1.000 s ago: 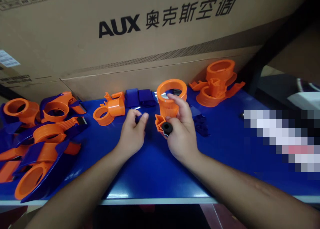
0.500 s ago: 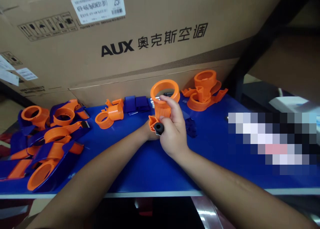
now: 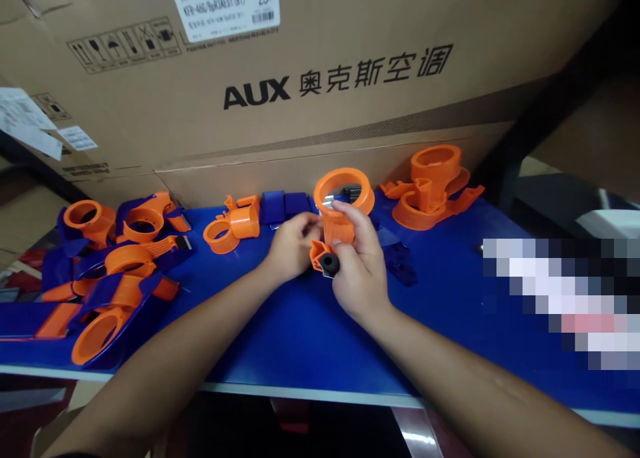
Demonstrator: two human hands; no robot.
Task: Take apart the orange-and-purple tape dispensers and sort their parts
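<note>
My right hand (image 3: 363,265) grips an orange tape dispenser frame (image 3: 340,228) over the blue tabletop, its ring turned up and away from me. A black roller (image 3: 329,263) sits at the frame's near end, by my thumb. Just left of the frame, my left hand (image 3: 294,246) has its fingers curled together; what is in them, if anything, is hidden. Blue plastic pieces (image 3: 286,207) lie behind my left hand. More dark blue pieces (image 3: 400,261) lie to the right of my right hand.
Blue and orange tape dispensers (image 3: 125,261) are heaped at the left. Loose orange frames (image 3: 233,228) lie behind, and others (image 3: 427,188) are stacked at back right. A large cardboard box (image 3: 325,125) backs the blue table (image 3: 280,358). A blurred-out patch covers the right side.
My left hand has come out from behind the dispenser frame to its left side. My right hand keeps its grip on the frame. The whole view has shifted slightly.
</note>
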